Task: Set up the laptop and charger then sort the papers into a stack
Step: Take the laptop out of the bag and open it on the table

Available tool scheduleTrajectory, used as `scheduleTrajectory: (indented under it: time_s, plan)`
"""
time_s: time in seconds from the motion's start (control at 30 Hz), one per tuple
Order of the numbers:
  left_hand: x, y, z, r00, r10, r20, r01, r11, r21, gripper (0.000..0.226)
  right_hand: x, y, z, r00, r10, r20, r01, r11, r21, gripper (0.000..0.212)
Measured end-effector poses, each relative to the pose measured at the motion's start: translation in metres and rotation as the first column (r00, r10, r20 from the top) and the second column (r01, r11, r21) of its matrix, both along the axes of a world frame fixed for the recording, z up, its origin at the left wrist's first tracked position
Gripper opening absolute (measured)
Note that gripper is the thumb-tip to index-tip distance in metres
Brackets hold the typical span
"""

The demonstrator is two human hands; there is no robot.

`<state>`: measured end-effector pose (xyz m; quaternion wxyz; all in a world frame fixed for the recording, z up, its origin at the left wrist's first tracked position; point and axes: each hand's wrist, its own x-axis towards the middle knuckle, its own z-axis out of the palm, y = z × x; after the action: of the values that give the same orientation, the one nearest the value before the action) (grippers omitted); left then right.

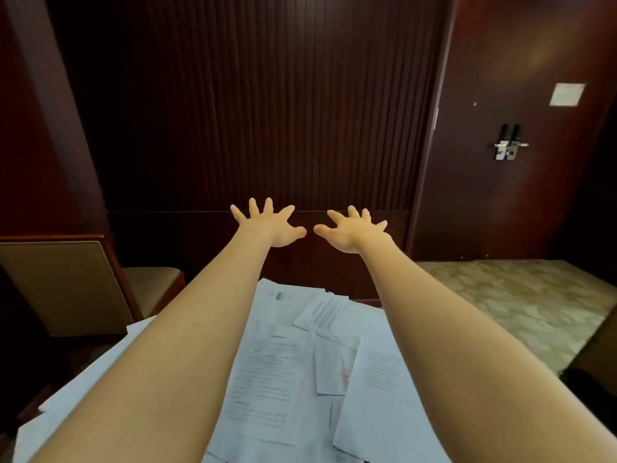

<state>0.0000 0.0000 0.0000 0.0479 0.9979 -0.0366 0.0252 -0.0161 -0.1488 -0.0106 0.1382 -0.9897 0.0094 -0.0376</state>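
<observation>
Ahead, beyond the fingertips, a dark ribbed wood panel wall (267, 111) is filling the room's far side. Right of the fingers, a dark door (517, 162) is carrying a metal lock handle (507, 147) and a small pale notice (567, 94). A tan upholstered chair (66, 285) is standing well left of and below the fingers, and a patterned carpet (517, 295) is spreading below them to the right.

The left hand (267, 225) and right hand (352, 230) are reaching out side by side, palms down, thumbs nearly meeting. The left fingers (268, 205) and right fingers (353, 212) are splaying wide apart, holding and touching nothing.

The papers (334, 372) are lying in a loose, overlapping spread and hiding the surface beneath them. A large printed sheet (267, 379) is running its long axis roughly toward the fingers, leaning slightly right. A smaller sheet (320, 315) is sitting askew, turned across it. The whole spread is lying below and behind the fingers, between and under the forearms, well apart from the fingertips.
</observation>
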Motion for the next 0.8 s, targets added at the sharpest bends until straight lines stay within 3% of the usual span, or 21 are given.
scheduleTrajectory:
  time_s: [0.43, 0.8]
  plan:
    - [-0.019, -0.086, -0.051, 0.990, -0.086, -0.115, 0.089, 0.996, 0.028, 0.070, -0.031, -0.074, -0.046, 0.989, -0.100, -0.111, 0.098, 0.995, -0.023, 0.060]
    - [-0.080, -0.232, -0.133, 0.945, -0.157, -0.286, 0.161, 0.987, -0.009, 0.068, -0.098, -0.222, -0.111, 0.946, -0.096, -0.311, 0.091, 0.995, -0.030, 0.059]
